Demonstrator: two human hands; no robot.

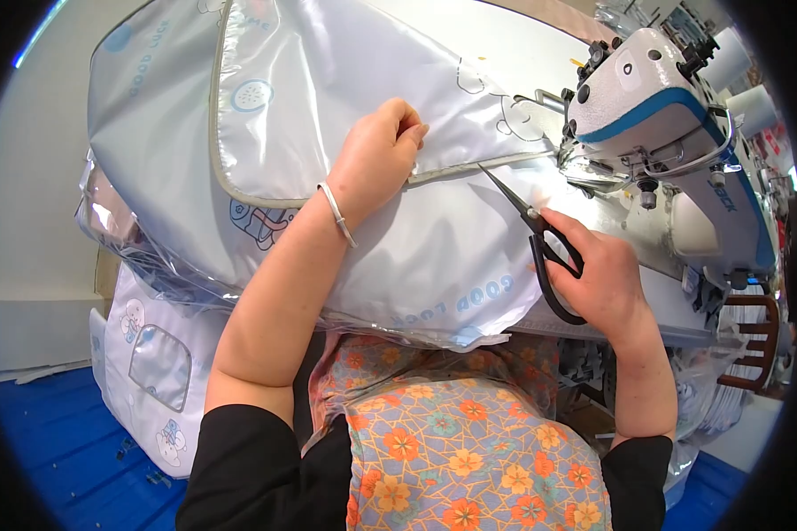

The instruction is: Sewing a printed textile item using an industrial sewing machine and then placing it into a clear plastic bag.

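A large white, shiny printed fabric piece [452, 252] is spread over the sewing table, with a grey-bound flap [319, 106] lying on it. My left hand [383, 155], a bracelet on its wrist, is closed at the flap's lower edge; whatever its fingers pinch is hidden. Black-handled scissors [533, 232] are in my right hand [598, 274]. Their blades look nearly closed and point up and left toward the bound edge. Just beyond the scissors, the flap's right end reaches under the front of a white and blue sewing machine [655, 106].
Clear plastic [186, 288] hangs with the fabric along the table's near side. Another printed white piece [155, 372] hangs at lower left above a blue floor covering [53, 434]. A wooden chair [753, 341] stands at right. Thread cones [753, 111] sit behind the machine.
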